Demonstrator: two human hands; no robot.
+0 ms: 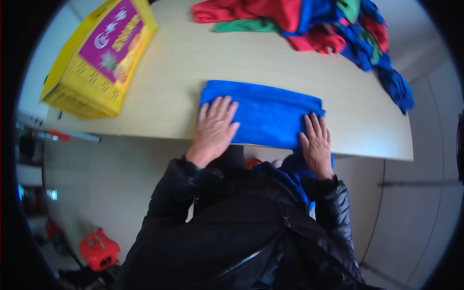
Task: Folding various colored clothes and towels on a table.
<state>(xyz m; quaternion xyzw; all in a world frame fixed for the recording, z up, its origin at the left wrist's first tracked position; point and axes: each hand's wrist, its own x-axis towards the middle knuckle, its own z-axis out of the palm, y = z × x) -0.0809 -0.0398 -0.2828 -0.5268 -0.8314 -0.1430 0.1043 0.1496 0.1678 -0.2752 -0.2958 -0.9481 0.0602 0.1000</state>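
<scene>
A blue folded cloth [270, 113] lies in a flat rectangle along the near edge of the table, its layers showing at the far side. My left hand [213, 128] rests flat on its left end, fingers stretched out and pointing away from me. On the right end lies my right hand [316, 145], also flat, with its fingers extended over the cloth's edge. Neither hand grips anything. More blue fabric [296, 166] hangs below the table edge by my right wrist; whether it joins the folded cloth I cannot tell.
A yellow and purple carton [104, 60] stands at the table's left. Red, blue and green cloths [314, 24] lie heaped at the far right, some drooping over the right side. The pale wooden table [169, 58] ends just before me. A red plastic stool [99, 250] is on the floor, lower left.
</scene>
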